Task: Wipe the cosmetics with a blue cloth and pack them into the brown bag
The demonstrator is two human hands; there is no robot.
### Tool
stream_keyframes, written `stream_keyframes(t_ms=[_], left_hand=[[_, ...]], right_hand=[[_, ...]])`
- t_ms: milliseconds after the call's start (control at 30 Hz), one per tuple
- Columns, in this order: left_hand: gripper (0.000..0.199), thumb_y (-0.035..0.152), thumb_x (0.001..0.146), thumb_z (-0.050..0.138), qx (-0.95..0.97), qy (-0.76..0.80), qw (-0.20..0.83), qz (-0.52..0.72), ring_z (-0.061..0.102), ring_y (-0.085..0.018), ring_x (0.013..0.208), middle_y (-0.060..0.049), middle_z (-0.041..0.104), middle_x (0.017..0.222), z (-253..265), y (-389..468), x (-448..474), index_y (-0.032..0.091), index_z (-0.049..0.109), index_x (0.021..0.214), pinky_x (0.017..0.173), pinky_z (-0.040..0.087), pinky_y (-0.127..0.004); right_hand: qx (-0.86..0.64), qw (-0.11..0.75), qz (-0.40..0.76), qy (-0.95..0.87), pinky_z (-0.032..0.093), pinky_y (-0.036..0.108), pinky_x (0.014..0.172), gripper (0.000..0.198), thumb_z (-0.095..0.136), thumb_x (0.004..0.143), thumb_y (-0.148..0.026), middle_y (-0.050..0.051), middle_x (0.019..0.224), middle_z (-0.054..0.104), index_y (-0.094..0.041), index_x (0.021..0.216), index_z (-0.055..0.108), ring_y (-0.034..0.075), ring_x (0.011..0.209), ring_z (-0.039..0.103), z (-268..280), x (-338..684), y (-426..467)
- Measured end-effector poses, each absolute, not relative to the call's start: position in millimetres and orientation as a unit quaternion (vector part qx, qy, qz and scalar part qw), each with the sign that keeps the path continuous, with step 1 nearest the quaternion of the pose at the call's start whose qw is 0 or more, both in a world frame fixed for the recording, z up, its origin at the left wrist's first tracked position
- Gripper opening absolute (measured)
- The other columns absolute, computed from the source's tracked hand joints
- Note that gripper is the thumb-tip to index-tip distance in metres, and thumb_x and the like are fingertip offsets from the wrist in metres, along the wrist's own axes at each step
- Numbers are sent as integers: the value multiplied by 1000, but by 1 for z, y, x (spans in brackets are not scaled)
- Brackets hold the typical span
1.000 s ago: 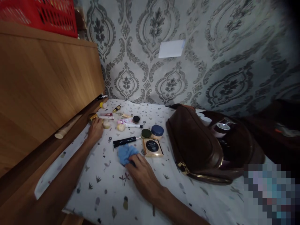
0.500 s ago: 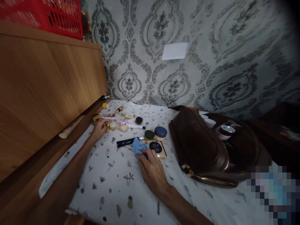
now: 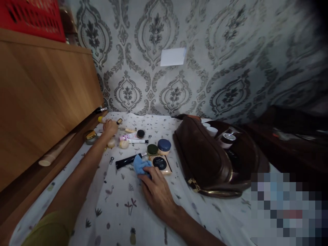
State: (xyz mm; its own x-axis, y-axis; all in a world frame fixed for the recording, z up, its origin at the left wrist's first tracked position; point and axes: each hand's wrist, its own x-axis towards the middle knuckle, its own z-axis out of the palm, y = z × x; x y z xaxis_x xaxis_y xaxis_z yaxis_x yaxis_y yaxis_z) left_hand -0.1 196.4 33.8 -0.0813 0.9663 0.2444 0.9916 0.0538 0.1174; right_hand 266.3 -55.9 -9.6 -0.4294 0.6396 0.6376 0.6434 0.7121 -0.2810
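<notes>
Pinching the blue cloth (image 3: 140, 164) by the black tube (image 3: 126, 162), your right hand (image 3: 158, 192) sits well apart from your left hand (image 3: 110, 127), whose grip beside the yellow cap (image 3: 100, 119) cannot be told.

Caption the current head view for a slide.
Right hand holding a blue cloth, left hand beside a yellow-capped container, an open brown bag resting on the patterned sheet.
</notes>
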Motion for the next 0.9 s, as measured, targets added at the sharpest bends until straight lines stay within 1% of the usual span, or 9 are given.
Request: stream_keyframes(t_ms=[67,100,200,267,500,600,667,767,900], left_hand=[[30,31,95,58,-655,-746,54,-103,61,-29,111,-16,64,121,34,199,6,11,63,117,93,52,-48],[28,29,95,57,-650,-753,56,-92,63,-29,109,-16,66,118,34,199,8,11,64,116,91,52,-46],[24,16,90,51,-647,-757,63,-73,65,-35,107,-22,70,106,37,190,10,8,67,106,86,49,-44],[27,13,87,51,-652,-751,74,-70,65,-34,106,-21,72,106,40,181,11,11,66,109,86,48,-41],[28,25,90,48,-683,-715,118,-93,64,-32,101,-15,71,102,41,138,11,17,61,113,79,47,-39],[27,27,92,44,-696,-696,142,-107,60,-31,107,-13,69,107,42,118,11,18,61,112,83,46,-39],[27,27,93,43,-709,-679,149,-115,58,-31,109,-13,67,108,44,103,12,19,62,109,87,45,-39],[27,27,93,40,-739,-642,155,-132,57,-31,106,-13,66,102,47,80,12,19,64,102,90,44,-42],[34,35,93,34,-798,-532,214,-188,55,-33,94,-14,63,94,45,58,11,19,64,94,87,45,-49]], right_hand=[[-378,373,-4,-847,53,41,78,27,52,86,-3,11,107,61,-18,104,65,25,91,54,-9,267,-55],[-377,373,-5,-848,53,41,77,27,52,86,-3,11,106,61,-18,104,65,25,90,54,-9,267,-55],[-375,376,-15,-847,53,40,77,25,52,86,-3,11,105,62,-18,101,65,25,90,54,-9,267,-54],[-376,375,-18,-847,53,40,76,23,52,87,-4,11,105,62,-18,100,66,25,90,55,-10,267,-54],[-366,373,1,-853,52,42,79,24,53,87,-5,13,107,61,-17,104,66,26,92,53,-12,268,-54],[-365,371,6,-854,51,43,82,23,52,88,-5,13,108,60,-16,102,67,26,95,53,-13,267,-53],[-375,362,10,-853,51,42,83,22,52,89,-6,13,108,60,-17,100,67,26,95,53,-13,266,-54],[-387,341,15,-857,50,42,86,22,56,87,-7,12,110,61,-18,102,67,26,99,52,-11,264,-58],[-399,309,12,-864,48,41,88,20,58,88,-13,11,111,61,-19,105,66,25,100,51,-6,264,-60]])
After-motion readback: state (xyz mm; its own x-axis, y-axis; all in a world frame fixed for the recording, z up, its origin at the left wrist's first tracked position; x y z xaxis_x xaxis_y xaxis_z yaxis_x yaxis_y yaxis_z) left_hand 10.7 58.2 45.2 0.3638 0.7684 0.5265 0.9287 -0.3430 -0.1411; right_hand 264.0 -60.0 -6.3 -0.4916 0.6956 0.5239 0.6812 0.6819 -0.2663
